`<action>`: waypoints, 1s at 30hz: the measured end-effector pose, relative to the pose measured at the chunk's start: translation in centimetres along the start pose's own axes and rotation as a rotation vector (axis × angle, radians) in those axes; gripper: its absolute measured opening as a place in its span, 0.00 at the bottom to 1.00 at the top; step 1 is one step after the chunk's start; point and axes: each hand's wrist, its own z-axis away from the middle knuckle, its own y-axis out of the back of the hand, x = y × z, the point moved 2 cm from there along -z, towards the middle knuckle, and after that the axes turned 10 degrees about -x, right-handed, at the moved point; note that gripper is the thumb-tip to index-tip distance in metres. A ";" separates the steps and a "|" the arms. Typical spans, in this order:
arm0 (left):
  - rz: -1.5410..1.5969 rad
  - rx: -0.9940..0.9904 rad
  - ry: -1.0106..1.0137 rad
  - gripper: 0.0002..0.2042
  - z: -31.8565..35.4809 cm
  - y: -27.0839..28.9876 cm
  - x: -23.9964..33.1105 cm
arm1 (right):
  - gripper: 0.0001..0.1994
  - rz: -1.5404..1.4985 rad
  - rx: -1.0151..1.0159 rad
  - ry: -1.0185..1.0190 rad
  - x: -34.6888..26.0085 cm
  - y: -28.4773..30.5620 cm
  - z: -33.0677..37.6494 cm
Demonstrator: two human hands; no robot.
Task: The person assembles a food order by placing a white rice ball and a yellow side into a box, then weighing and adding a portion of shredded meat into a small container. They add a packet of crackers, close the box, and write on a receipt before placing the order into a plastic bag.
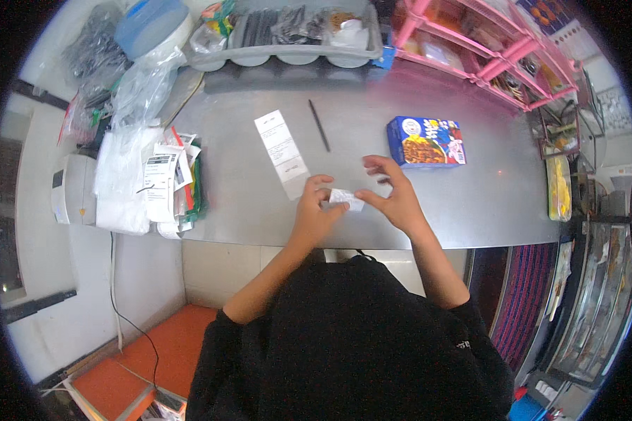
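Over the front part of the metal table (239,217), a small white paper slip (346,199) is held up in front of me. My left hand (317,210) pinches its left side between thumb and fingers. At the slip's right side my right hand (395,195) has its thumb against the paper, while its other fingers are raised and curved apart. A long printed receipt (281,149) lies flat beyond my left hand. Farther back rests a thin black stick-shaped pen (319,126). A blue food box (426,142) stands beyond my right hand.
Along the back is a grey compartment tray (295,56) with packets. Pink shelf racks (481,67) stand back right. On the left are white plastic bags (123,182), a stack of receipts (163,184) and a white device (75,188). A yellow package (559,188) sits at the right edge.
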 end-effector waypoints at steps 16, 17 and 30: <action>-1.328 -0.111 -0.457 0.49 -13.5 -16.4 2.4 | 0.08 0.467 0.346 0.085 6.1 10.8 21.2; -1.327 -0.097 -0.448 0.50 -12.4 -16.6 2.3 | 0.08 0.450 0.328 0.048 6.6 10.9 22.1; -1.459 -0.022 -0.679 0.30 2.2 -21.0 -1.0 | 0.19 -0.324 0.363 -0.074 11.9 8.7 24.8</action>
